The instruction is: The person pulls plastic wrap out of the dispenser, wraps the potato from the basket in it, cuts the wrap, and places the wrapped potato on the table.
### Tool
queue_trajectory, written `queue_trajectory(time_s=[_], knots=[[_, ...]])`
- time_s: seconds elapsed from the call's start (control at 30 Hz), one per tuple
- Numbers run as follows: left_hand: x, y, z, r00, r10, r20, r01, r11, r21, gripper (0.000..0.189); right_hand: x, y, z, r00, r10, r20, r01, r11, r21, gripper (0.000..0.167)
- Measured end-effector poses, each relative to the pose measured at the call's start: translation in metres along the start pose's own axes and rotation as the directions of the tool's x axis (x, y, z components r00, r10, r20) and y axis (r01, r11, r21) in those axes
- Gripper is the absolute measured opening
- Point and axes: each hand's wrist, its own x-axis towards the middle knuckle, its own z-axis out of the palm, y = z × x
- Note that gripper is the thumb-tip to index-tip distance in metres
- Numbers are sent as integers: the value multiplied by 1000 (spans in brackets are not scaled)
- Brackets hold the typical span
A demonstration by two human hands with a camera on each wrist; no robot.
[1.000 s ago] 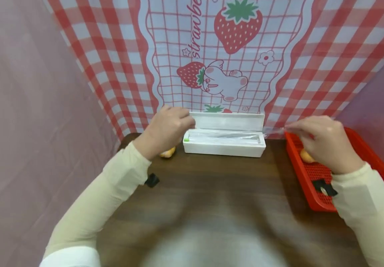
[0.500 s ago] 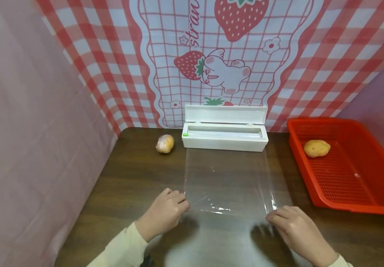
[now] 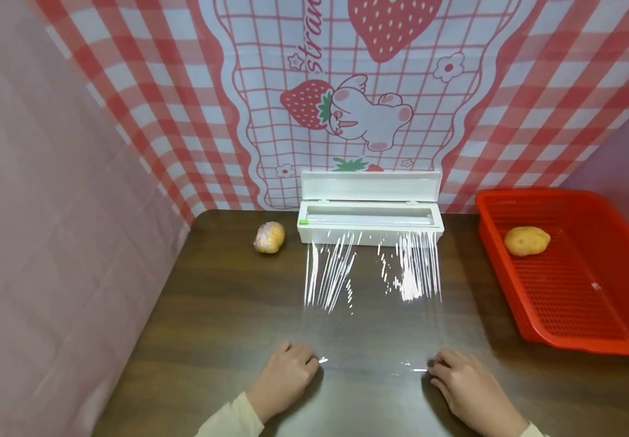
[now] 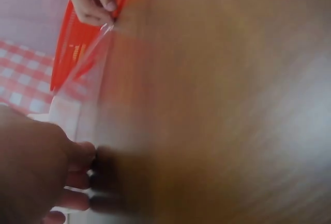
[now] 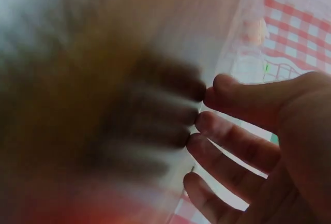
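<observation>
A clear sheet of cling film (image 3: 369, 328) stretches from the white cling film box (image 3: 370, 235) toward me, low over the dark wooden table. My left hand (image 3: 286, 377) pinches its near left corner. At the near right corner, my right hand (image 3: 470, 388) pinches the film between thumb and forefinger, the other fingers (image 5: 222, 167) loosely bent in the right wrist view. The box lid (image 3: 370, 186) stands raised, and a roll (image 3: 369, 220) lies inside. Bright creases run down the film near the box.
Left of the box sits a potato (image 3: 269, 237) that looks wrapped in film. Another potato (image 3: 526, 241) lies in a red plastic basket (image 3: 522, 309) on the right. A strawberry-print checked cloth (image 3: 369, 121) hangs directly behind the box.
Both hands have come down and toward me from beside the box, drawing the film out over the table. In the last half second they moved slightly nearer and lower.
</observation>
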Motion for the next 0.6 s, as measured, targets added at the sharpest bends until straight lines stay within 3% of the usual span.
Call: queue_trajectory(time_s=[0.07,0.13,0.23,0.33,0.37,0.43,0.6], knots=[[-4,8,-1,998,-57,-15,57,998,-20,11,-2,-6,-4,995,69,77,-69,998,2,21],[-9,15,-3,993,-117,-19,116,993,-30,16,-5,-12,-8,976,140,169,-141,990,-6,30],[-13,25,-7,983,-182,4,182,983,-28,29,-8,-18,-12,924,237,299,-245,969,-11,42],[-15,32,-12,978,-201,52,201,979,-9,38,-10,-22,-13,870,304,387,-318,948,-28,53],[-16,34,-13,977,-204,68,205,979,-8,39,-12,-22,-13,861,315,399,-330,943,-31,56],[-17,36,-14,973,-208,99,210,978,-13,40,-14,-23,-12,853,321,411,-335,941,-40,61],[-26,39,-12,955,-273,115,281,958,-57,41,-20,-26,-4,884,293,364,-298,954,-44,62]])
